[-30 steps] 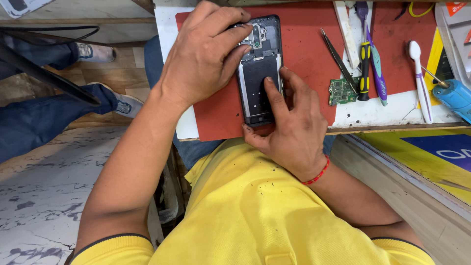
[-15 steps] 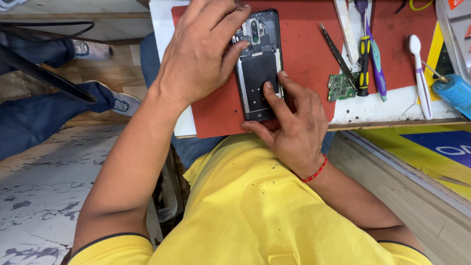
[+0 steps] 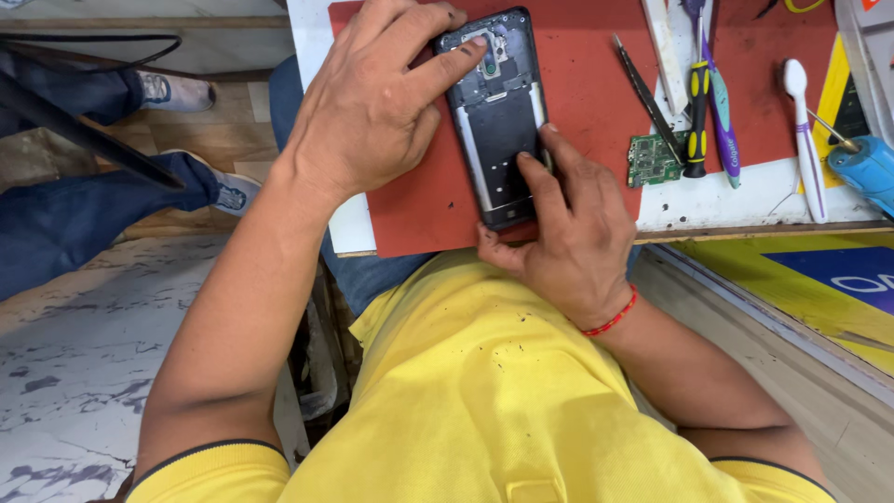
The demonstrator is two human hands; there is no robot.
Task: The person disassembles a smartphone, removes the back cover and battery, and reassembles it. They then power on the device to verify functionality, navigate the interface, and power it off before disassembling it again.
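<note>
An opened dark phone body (image 3: 498,121) with its back cover off lies on a red work mat (image 3: 577,84). My left hand (image 3: 372,102) rests over the phone's top left, its index finger touching the camera area. My right hand (image 3: 563,237) grips the phone's lower end, the thumb at the bottom edge and the index finger pressing inside the frame. A red thread band circles my right wrist.
To the right of the phone lie black tweezers (image 3: 643,88), a small green circuit board (image 3: 655,160), a yellow-handled screwdriver (image 3: 697,112), a purple toothbrush (image 3: 722,121), a white toothbrush (image 3: 805,140) and a blue tool (image 3: 866,163). Another person's jeans-clad legs and shoes (image 3: 102,186) are at left.
The view has shifted slightly. My right index finger has moved a little inside the phone frame; both hands stay on the phone.
</note>
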